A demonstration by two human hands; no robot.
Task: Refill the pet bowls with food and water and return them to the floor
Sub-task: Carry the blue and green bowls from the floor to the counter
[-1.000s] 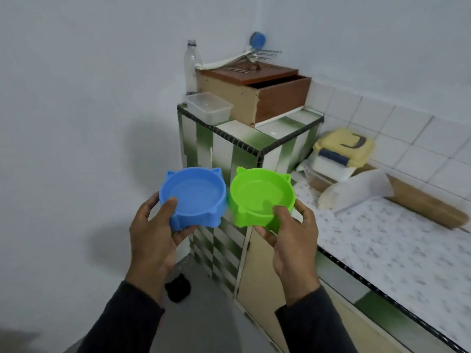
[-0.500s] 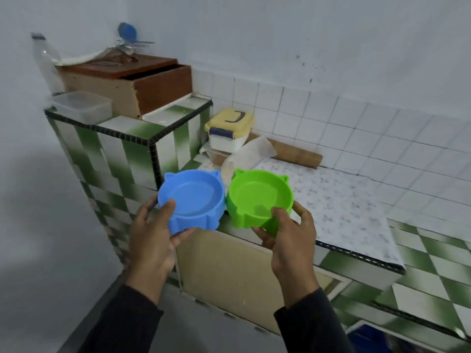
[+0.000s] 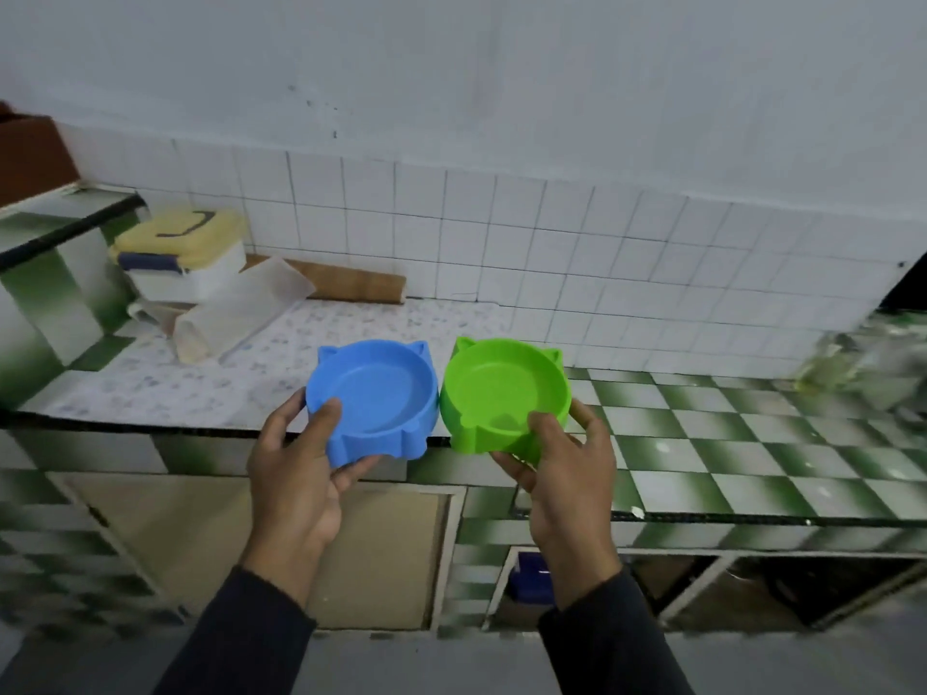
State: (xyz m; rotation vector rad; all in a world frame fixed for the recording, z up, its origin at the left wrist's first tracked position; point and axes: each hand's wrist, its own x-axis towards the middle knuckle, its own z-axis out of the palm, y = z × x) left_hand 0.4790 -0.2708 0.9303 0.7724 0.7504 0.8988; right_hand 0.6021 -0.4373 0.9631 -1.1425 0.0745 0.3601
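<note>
My left hand [image 3: 296,474] grips an empty blue pet bowl [image 3: 378,393] with small cat ears on its rim, thumb over the near edge and fingers under it. Beside it, my right hand [image 3: 564,469] grips a matching green pet bowl [image 3: 504,388], also empty, in the same way. Both bowls are held level in the air, side by side and almost touching, just above the front edge of the kitchen counter [image 3: 702,443].
A yellow-lidded plastic container [image 3: 180,253] and a translucent tub lying on its side [image 3: 241,313] sit at the counter's left, with a brown roll [image 3: 351,283] against the tiled wall. A raised tiled ledge [image 3: 55,228] stands far left. Cabinet doors [image 3: 281,544] and open shelves lie below.
My view has swung right, from the raised ledge and wooden box to the long counter. Both bowls stay in my hands, now over the counter's front edge.
</note>
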